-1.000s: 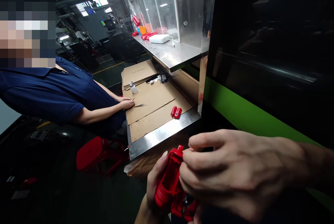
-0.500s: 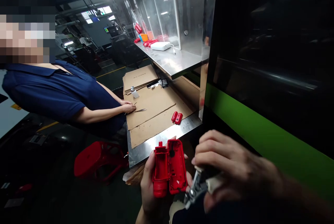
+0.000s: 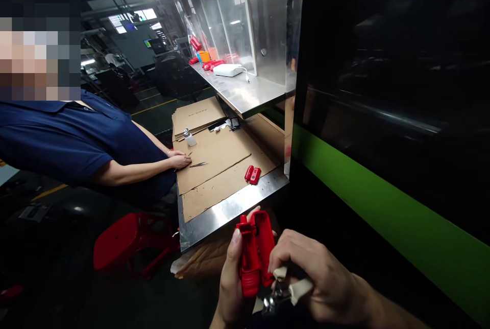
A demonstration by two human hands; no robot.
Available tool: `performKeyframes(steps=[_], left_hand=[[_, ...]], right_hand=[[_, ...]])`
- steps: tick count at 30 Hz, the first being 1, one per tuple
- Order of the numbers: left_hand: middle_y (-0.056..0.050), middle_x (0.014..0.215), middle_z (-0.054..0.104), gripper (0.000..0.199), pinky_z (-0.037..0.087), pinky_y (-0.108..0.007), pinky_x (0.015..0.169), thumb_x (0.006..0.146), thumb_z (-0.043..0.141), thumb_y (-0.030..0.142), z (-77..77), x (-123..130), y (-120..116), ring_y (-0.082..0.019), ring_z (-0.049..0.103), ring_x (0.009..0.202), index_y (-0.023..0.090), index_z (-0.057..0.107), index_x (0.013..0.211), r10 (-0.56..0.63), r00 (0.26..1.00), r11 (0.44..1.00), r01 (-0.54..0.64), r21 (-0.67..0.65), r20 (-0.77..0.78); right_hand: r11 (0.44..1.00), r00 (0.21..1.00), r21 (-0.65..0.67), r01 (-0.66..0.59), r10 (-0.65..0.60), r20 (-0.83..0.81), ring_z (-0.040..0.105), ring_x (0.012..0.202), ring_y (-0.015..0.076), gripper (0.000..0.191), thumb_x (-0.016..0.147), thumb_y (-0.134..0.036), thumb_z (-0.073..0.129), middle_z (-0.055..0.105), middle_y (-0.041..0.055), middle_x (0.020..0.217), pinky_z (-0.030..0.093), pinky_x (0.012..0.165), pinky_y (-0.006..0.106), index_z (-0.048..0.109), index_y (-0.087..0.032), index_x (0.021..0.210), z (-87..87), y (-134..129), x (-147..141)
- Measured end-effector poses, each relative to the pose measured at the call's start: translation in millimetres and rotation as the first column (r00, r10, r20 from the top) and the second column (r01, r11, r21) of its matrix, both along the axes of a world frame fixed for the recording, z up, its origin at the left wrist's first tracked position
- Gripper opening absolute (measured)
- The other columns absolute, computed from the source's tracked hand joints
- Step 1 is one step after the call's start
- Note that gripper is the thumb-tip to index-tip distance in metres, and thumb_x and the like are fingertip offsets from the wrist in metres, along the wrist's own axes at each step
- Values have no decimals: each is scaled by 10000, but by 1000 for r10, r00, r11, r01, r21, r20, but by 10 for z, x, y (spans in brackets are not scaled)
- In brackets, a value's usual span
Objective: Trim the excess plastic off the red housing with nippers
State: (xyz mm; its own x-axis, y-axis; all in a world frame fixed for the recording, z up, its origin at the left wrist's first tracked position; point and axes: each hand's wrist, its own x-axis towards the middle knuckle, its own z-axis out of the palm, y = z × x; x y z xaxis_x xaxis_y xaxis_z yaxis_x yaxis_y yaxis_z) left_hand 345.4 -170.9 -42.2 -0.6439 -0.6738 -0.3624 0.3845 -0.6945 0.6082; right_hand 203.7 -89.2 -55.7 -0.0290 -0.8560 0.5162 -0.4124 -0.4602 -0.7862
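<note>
My left hand (image 3: pixel 231 273) is closed round a red two-part plastic housing (image 3: pixel 250 260), its hollow inner side facing up and a ribbed round end at the bottom. My right hand (image 3: pixel 316 273) holds metal pliers with pale handle grips (image 3: pixel 301 289), close beside the housing's right half. The jaws of the pliers point down and left, below the housing, and are partly blurred. On the bench past my hands lies a similar small red piece (image 3: pixel 252 174).
A metal-edged bench (image 3: pixel 229 198) bears cardboard (image 3: pixel 214 158), tweezers (image 3: pixel 198 164) and a small bottle (image 3: pixel 190 138). A person in blue (image 3: pixel 115 145) stands at its left. A steel shelf (image 3: pixel 264 95) overhangs it. A red stool (image 3: pixel 118 239) is lower left.
The housing has turned and shifted slightly right with my left hand. My right hand has moved lower and closer to it with the pliers. The surroundings have shifted left in view.
</note>
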Motion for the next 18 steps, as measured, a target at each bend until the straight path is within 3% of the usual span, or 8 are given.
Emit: performKeyframes(steps=[2, 5, 9, 11, 13, 15, 17, 18], left_hand=[[-72, 1091, 744, 377, 407, -401, 1141, 993, 483, 433, 16, -11, 21, -273, 614, 1178, 226, 705, 1216, 12, 1000, 1000, -12, 24, 0], [-11, 1075, 759, 303, 434, -205, 1068, 988, 517, 378, 32, -32, 74, -184, 636, 1156, 233, 760, 1095, 71, 997, 997, -70, -29, 24], [88, 986, 773, 213, 361, -1, 971, 935, 628, 198, -35, -10, 105, -43, 604, 1151, 267, 785, 808, 351, 919, 930, -320, -182, 181], [77, 998, 772, 163, 354, -12, 998, 918, 648, 167, -84, 23, 90, -56, 613, 1116, 238, 789, 875, 384, 881, 910, -311, -275, 275], [17, 1045, 762, 202, 460, -105, 972, 956, 599, 254, -122, 68, 73, -123, 656, 1048, 194, 768, 1048, 215, 946, 963, -165, -211, 243], [-55, 1082, 737, 358, 582, -249, 821, 995, 493, 364, -145, 126, 66, -205, 705, 921, 198, 672, 1257, -38, 995, 995, 46, -89, 87], [-99, 1063, 712, 464, 598, -334, 622, 1008, 394, 459, -154, 189, 61, -254, 719, 745, 254, 541, 1397, -200, 980, 979, 199, -40, -22], [-110, 1048, 703, 488, 582, -350, 554, 1008, 352, 496, -152, 217, 56, -265, 710, 675, 280, 506, 1418, -226, 974, 973, 225, -42, -27]], right_hand=[[1000, 1000, 19, 10, -9, -22, 524, 740, 158, 203, 750, -77, 480, 620, 35, 825, 428, 650, 290, 529, -193, 909, -11, 7, 8], [1000, 997, 19, -3, 5, -82, 489, 699, 148, 164, 744, -109, 495, 575, 15, 781, 393, 610, 281, 500, -200, 882, -31, 4, 12], [994, 972, -107, 7, -32, -231, 452, 703, 172, 64, 841, -156, 453, 572, 36, 783, 380, 628, 331, 483, -188, 887, -113, 7, 91], [980, 953, -192, 56, -110, -282, 441, 692, 171, 70, 891, -137, 430, 565, 38, 763, 374, 618, 335, 480, -181, 867, -157, 12, 146], [957, 941, -267, 114, -190, -281, 457, 674, 170, 98, 924, -140, 426, 559, 31, 729, 391, 607, 332, 491, -179, 862, -173, 26, 135], [923, 913, -292, 249, -325, -247, 507, 679, 172, 110, 944, -167, 430, 577, 32, 736, 442, 611, 324, 525, -179, 891, -151, 70, -5], [823, 801, -328, 464, -547, -241, 585, 742, 171, 118, 937, -157, 444, 622, 45, 804, 512, 658, 306, 560, -177, 950, -117, 165, -280], [742, 702, -354, 569, -663, -260, 621, 799, 172, 123, 922, -129, 470, 646, 54, 852, 539, 702, 297, 573, -172, 974, -116, 233, -450]])
